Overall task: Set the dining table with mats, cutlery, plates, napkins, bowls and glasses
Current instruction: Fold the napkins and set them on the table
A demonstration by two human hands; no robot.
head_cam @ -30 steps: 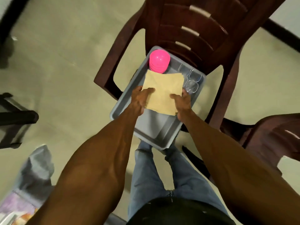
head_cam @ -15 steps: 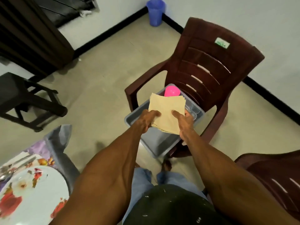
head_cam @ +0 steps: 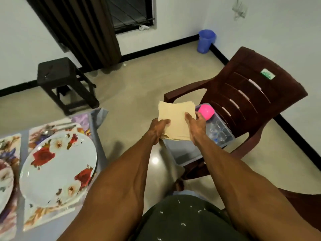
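- We hold the stack of napkins (head_cam: 175, 117) in both hands, lifted clear above the grey tray (head_cam: 184, 150) that sits on the brown chair (head_cam: 251, 94).
- The left hand (head_cam: 159, 126) has its grip closed on the stack's near left edge, thumb on top; the right hand (head_cam: 195, 126) has its grip closed on the right edge, thumb laid over the top sheet.
- Behind the napkins in the tray stand the pink bowls (head_cam: 206, 111), and the clear glasses (head_cam: 218, 130) lie to their right, not yet set out.
- To the left of the tray, across a strip of floor, the tabletop (head_cam: 20, 235) already carries floral mats (head_cam: 52, 216), a floral plate (head_cam: 57, 167) and cutlery (head_cam: 57, 128) beyond it.
- Risk, as we judge it: the sheets look loose and slightly fanned, so a quick swing toward the tabletop could let lower ones slip out and drop to the floor.
- Our right hand sits close to the bowls; a careless pull could knock them onto the glasses.
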